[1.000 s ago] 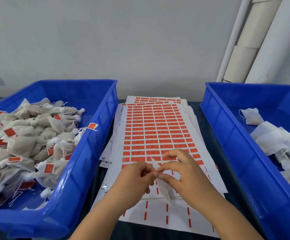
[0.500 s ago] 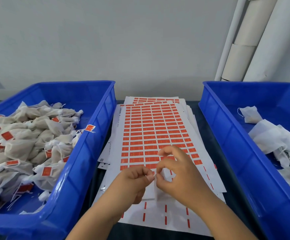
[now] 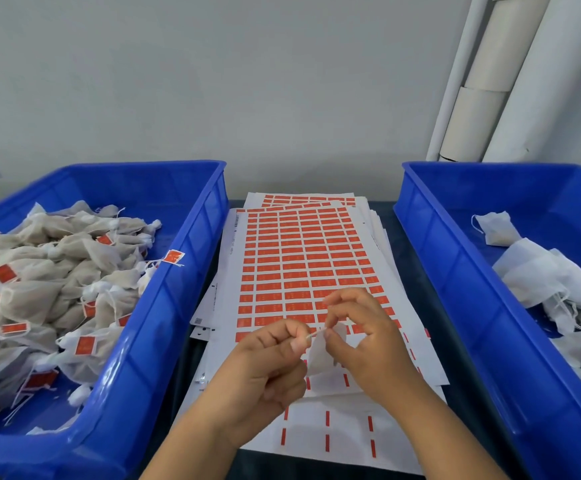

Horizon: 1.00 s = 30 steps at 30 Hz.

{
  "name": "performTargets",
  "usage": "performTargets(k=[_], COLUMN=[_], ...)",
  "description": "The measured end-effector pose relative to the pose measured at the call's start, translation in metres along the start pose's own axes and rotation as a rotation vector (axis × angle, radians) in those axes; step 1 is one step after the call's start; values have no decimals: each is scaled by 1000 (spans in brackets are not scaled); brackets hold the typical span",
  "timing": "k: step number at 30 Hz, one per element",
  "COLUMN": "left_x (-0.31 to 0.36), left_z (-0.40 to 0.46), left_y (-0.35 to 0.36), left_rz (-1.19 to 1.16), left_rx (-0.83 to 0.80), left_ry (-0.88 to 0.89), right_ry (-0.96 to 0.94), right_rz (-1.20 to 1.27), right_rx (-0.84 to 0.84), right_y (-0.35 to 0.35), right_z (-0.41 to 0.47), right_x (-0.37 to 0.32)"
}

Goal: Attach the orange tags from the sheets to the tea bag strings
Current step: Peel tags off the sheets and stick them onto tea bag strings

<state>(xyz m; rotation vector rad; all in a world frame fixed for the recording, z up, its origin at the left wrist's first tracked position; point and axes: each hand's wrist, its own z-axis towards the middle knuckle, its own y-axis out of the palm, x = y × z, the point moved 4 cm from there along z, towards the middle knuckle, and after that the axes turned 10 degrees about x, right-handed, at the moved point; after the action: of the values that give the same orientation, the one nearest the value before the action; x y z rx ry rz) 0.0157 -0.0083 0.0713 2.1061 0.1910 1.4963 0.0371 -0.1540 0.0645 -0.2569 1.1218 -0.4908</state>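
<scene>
— Tea bag hangs between both hands above the tag sheet, doesn't it?

— Yes. The left hand pinches the string end; the right hand pinches it at the bag's neck.

— Best handling?

— Probably keeping that short string taut, so a tag folds squarely over it.

— Orientation?

— The string runs roughly left to right, rising slightly rightward; the bag's long axis hangs downward, toward the person.
</scene>
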Motion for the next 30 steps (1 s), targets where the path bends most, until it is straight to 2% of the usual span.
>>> performTargets(k=[7, 13, 17, 19, 22, 24, 26, 30], left_x=[17, 26, 20, 9, -9, -19, -27, -33], left_z=[28, 48, 58, 62, 65, 66, 66, 69], left_y=[12, 7, -12, -21, -27, -26, -21, -5], left_rz=[53, -117, -152, 45, 519, 836, 1052, 1227], left_rx=[134, 251, 366, 473, 617, 591, 515, 362], left_ry=[14, -71, -124, -128, -92, 26, 124, 323], right_ry=[363, 467, 564, 591, 644, 647, 631, 495], right_rz=[368, 343, 368, 493, 655, 622, 559, 313], right_rx=[-67, -326, -313, -254, -92, -11, 20, 67], right_y=[13, 16, 6, 1, -3, -4, -5, -6], right_z=[-10, -17, -15, -11, -3, 2, 8, 18], right_x=[19, 23, 38, 41, 47, 53, 56, 56])
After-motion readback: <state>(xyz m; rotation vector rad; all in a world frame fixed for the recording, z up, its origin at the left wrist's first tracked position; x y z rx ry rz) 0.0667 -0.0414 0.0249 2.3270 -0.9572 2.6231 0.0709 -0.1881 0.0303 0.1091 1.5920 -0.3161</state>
